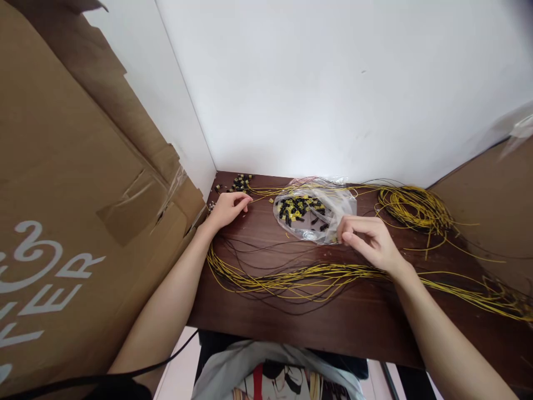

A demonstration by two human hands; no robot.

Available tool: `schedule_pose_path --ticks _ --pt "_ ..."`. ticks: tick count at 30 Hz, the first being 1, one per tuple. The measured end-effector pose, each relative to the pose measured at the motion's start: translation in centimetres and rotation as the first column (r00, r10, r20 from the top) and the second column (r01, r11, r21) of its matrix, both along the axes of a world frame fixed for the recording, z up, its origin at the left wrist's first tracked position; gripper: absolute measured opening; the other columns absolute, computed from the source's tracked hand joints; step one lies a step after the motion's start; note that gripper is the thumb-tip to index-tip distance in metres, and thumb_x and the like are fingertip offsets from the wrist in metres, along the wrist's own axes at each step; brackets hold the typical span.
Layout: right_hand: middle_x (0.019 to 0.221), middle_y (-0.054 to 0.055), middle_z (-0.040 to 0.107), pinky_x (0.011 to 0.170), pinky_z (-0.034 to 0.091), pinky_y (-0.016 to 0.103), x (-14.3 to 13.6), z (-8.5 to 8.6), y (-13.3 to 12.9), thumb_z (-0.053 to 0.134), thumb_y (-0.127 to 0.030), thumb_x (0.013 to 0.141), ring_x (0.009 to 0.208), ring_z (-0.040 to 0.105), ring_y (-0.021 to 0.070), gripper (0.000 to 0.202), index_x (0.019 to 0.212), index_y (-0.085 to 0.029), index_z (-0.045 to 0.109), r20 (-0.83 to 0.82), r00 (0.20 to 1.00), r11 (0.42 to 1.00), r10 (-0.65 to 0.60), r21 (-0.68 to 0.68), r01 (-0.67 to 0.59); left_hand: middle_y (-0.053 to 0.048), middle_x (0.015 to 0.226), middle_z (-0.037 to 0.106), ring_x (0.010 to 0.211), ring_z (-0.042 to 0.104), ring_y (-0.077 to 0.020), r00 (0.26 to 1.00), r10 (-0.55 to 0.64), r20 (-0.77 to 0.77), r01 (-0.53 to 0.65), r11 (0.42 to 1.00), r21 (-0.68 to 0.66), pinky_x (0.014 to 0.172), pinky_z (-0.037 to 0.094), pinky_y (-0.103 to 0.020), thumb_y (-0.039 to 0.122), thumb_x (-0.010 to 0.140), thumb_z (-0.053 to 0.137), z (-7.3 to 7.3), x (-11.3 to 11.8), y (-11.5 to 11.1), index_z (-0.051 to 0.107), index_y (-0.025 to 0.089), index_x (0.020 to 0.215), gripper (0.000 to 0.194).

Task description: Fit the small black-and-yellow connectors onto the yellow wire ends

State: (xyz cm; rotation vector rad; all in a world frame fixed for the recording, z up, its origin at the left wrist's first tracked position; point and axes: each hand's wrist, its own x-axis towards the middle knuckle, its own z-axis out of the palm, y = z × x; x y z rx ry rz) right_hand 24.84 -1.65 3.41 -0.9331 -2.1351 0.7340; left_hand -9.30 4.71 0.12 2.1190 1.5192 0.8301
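My left hand (pixel 232 208) is at the table's left side, its thumb and fingertips pinched on the end of a thin yellow wire (pixel 260 198). Near the middle, my right hand (pixel 366 236) has thumb and forefinger pressed together at the right edge of a clear plastic bag (pixel 345 204); what they grip is too small to make out. Many small black and yellow connectors (pixel 297 208) lie in the bag. Below both hands, a long bundle of yellow and black wires (pixel 291 278) runs across the brown table (pixel 325 328).
A coil of yellow wire (pixel 410 208) lies at the back right, beside a cardboard panel (pixel 491 194). Several connectors (pixel 241 182) sit at the back left. A large cardboard box (pixel 83 183) borders the left side, and a white wall (pixel 300 83) stands behind.
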Motion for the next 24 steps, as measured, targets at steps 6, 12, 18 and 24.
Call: schedule_pose_path --ticks 6,12,18,24 --pt "0.075 0.005 0.061 0.069 0.043 0.031 -1.8 -1.3 0.1 0.055 -0.021 0.084 0.072 0.054 0.0172 0.012 0.072 -0.019 0.058 0.096 0.995 0.972 -0.002 0.236 -0.021 -0.003 0.071 0.069 0.066 0.06 -0.0145 0.994 -0.014 -0.112 0.019 0.999 0.044 0.067 0.042 -0.023 0.035 0.088 0.044 -0.1 -0.1 0.0 0.069 0.015 0.09 0.033" --pt "0.092 0.008 0.064 0.079 0.043 0.036 -2.9 -2.8 0.1 0.047 -0.017 0.089 0.088 0.054 0.0206 0.016 0.097 -0.019 0.06 0.268 0.963 0.94 -0.021 0.332 -0.072 -0.006 0.093 0.071 0.083 0.062 -0.0183 0.956 -0.103 -0.274 0.126 0.99 0.069 0.073 0.042 -0.026 0.035 0.089 0.043 0.5 1.7 -0.8 0.069 0.018 0.093 0.031" --pt "0.091 0.008 0.062 0.078 0.041 0.036 -3.6 -2.9 -0.3 0.046 -0.022 0.091 0.088 0.052 0.0203 0.016 0.095 -0.018 0.062 0.343 0.939 0.937 -0.021 0.334 -0.101 -0.003 0.083 0.068 0.074 0.059 -0.0147 0.882 -0.397 -0.253 0.4 0.916 -0.043 0.066 0.039 -0.023 0.039 0.088 0.048 1.8 5.9 -3.6 0.067 0.019 0.083 0.028" --pt "0.085 0.007 0.059 0.075 0.042 0.036 -3.0 -2.7 -0.1 0.048 -0.029 0.091 0.083 0.052 0.0199 0.02 0.086 -0.019 0.064 0.335 0.938 0.938 -0.087 0.345 -0.036 0.0 0.078 0.063 0.066 0.053 -0.011 0.837 -0.453 -0.308 0.454 0.888 -0.075 0.059 0.033 -0.021 0.028 0.081 0.058 1.8 7.6 -4.8 0.063 0.019 0.078 0.011"
